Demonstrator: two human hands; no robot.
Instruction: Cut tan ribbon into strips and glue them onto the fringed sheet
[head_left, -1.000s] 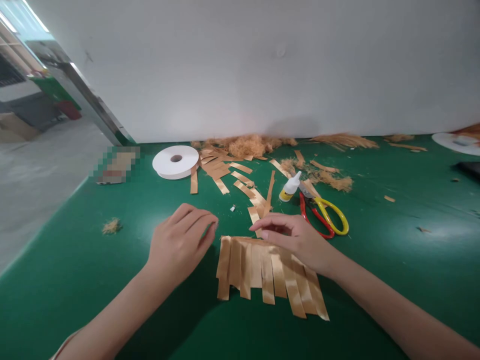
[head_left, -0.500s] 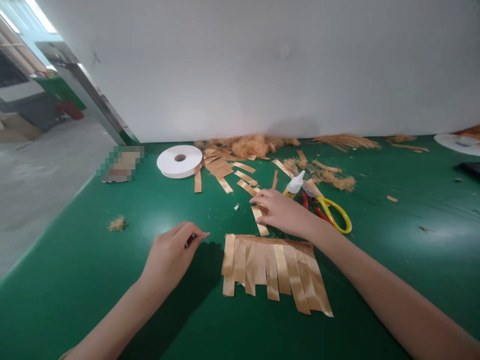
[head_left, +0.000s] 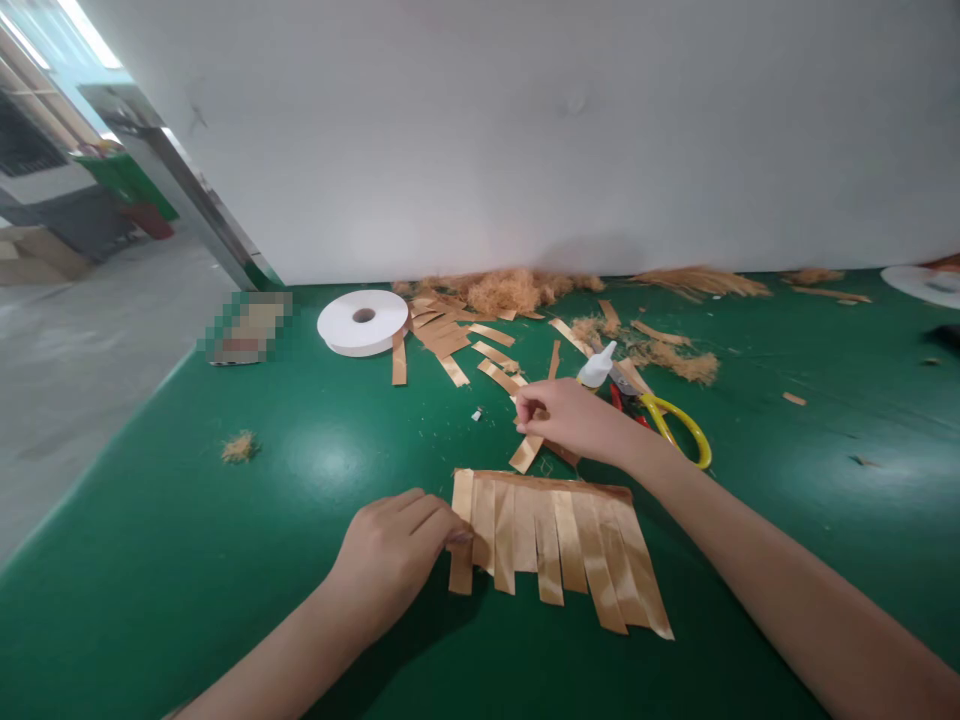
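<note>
Ribbon fringe [head_left: 555, 540] lies flat just right of left hand [head_left: 394, 565]: fingers together, tips on its leftmost strip, thumb hidden, so grip cannot be told. Beyond, right hand [head_left: 574, 420] pinches loose strip [head_left: 525, 453] by one end. Judgement: pin fringe flat, lay strip parallel. Scissors [head_left: 675, 425] and glue bottle [head_left: 598, 368] crowd behind right hand. Open table [head_left: 225, 560] lies left of left hand.

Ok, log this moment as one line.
left hand: fingertips on ribbon fringe panel, left edge | right hand: pinching loose ribbon strip | glue bottle, scissors: beyond right hand
</note>
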